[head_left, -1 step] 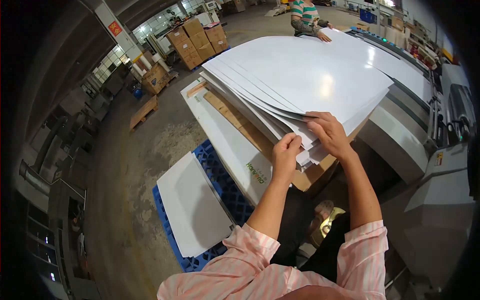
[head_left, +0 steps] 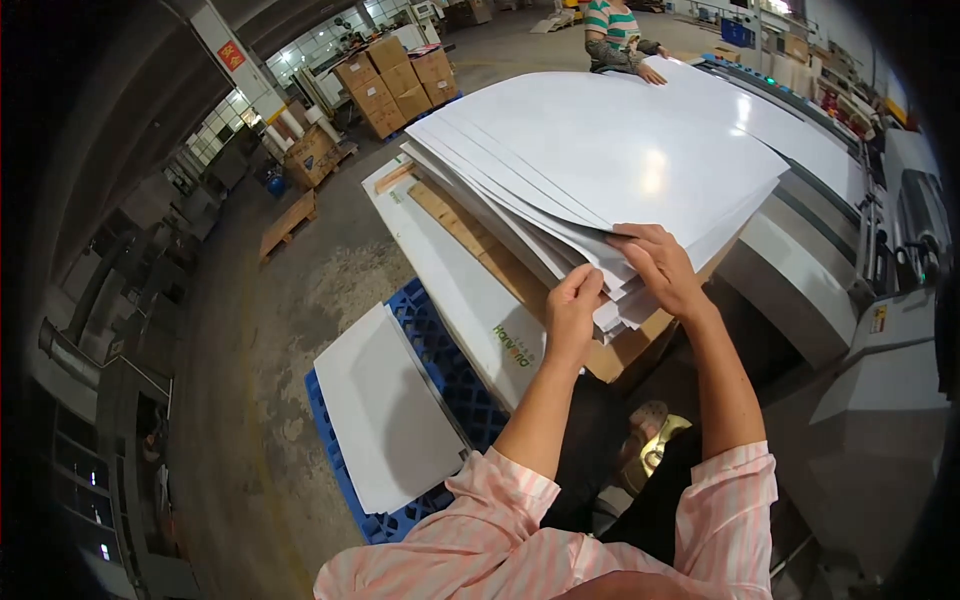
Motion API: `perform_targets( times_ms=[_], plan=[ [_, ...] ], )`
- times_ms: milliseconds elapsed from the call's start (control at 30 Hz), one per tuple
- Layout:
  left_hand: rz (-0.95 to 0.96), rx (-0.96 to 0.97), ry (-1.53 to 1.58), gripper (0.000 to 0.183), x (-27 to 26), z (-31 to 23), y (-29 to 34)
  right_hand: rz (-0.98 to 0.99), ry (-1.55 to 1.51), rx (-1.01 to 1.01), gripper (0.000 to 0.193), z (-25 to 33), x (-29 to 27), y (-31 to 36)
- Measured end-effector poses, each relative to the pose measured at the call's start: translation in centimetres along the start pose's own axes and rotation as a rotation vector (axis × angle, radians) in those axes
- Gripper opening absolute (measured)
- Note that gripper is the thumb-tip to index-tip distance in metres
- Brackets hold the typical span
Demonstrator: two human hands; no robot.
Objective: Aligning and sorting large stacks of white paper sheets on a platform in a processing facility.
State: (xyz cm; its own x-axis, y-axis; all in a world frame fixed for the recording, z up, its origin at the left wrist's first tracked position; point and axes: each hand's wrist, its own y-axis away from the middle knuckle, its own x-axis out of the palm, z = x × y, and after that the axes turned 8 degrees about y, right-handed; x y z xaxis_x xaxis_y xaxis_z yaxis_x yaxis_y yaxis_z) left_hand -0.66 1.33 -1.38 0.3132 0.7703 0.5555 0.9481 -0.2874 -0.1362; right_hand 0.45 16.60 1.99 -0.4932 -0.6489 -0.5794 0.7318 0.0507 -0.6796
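A stack of large glossy white sheets (head_left: 600,140) lies in front of me, its near corner fanned into several separate layers. My right hand (head_left: 660,268) grips the lifted upper sheets at that corner, fingers on top and thumb toward the edge. Just left of it, my left hand (head_left: 573,308) is closed in a pinch at the edge of lower sheets; what lies between the fingertips is mostly hidden. Under the sheets shows a brown wooden strip (head_left: 465,235) on a white printed board (head_left: 440,270).
Left of the board, a blue plastic pallet (head_left: 412,310) bears a smaller stack of pale sheets (head_left: 385,410). A grey machine (head_left: 800,260) stands close on the right. Across the big sheets, a co-worker's hand (head_left: 650,74) rests on their far edge. Cardboard boxes (head_left: 395,80) stand farther back.
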Motion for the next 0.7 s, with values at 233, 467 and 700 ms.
perform_targets(
  times_ms=[233,467,700],
  plan=[
    [-0.058,-0.012,-0.018,0.032,-0.1,-0.1,0.0,0.006,0.164,-0.102,0.029,-0.5,0.5,0.3],
    [-0.059,0.110,-0.315,0.020,-0.5,0.8,0.1,-0.344,-0.762,0.625,0.027,0.6,0.7,-0.8],
    [-0.163,0.065,0.182,0.054,0.4,-0.1,0.3,0.100,0.172,-0.039,0.019,0.2,0.0,0.1]
  ],
)
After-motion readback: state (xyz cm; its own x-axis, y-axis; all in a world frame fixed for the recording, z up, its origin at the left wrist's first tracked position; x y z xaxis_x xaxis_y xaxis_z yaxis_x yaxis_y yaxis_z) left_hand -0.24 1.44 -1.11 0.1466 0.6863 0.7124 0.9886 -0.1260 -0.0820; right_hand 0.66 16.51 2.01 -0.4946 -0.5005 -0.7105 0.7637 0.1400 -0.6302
